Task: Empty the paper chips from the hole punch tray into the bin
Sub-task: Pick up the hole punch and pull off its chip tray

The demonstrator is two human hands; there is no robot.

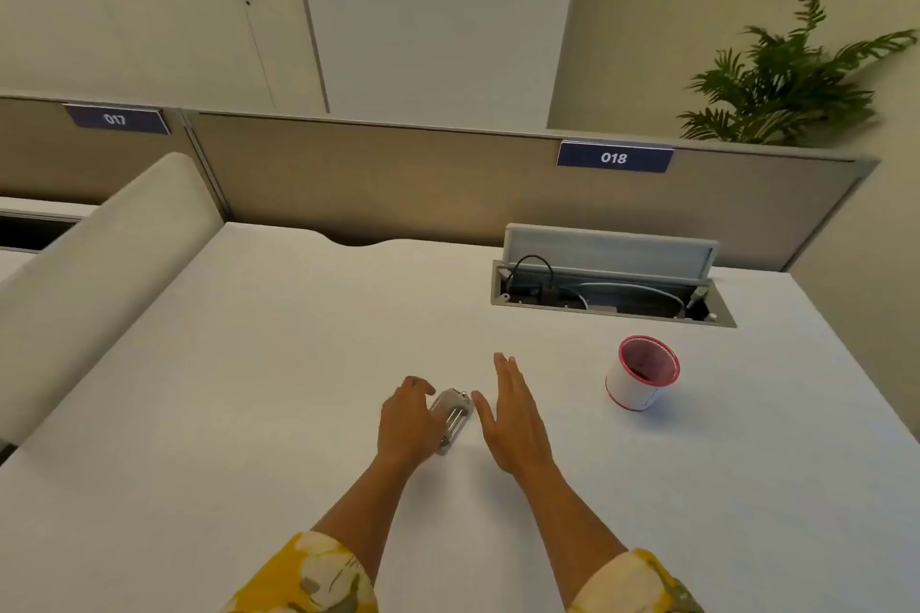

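A small silver metal hole punch [452, 417] lies on the white desk [279, 363], between my two hands. My left hand [405, 418] rests against its left side with curled fingers; whether it grips the punch is unclear. My right hand [513, 418] hovers just right of the punch, flat and open, fingers stretched forward and holding nothing. A small white bin with a red rim and dark red inside [641, 373] stands upright on the desk to the right of my right hand. Paper chips are not visible.
An open cable hatch [610, 294] with wires is sunk into the desk behind the bin. A beige partition [398, 179] labelled 018 closes the desk's far side. A padded divider [99, 264] stands at the left. A plant [786, 80] rises behind the partition.
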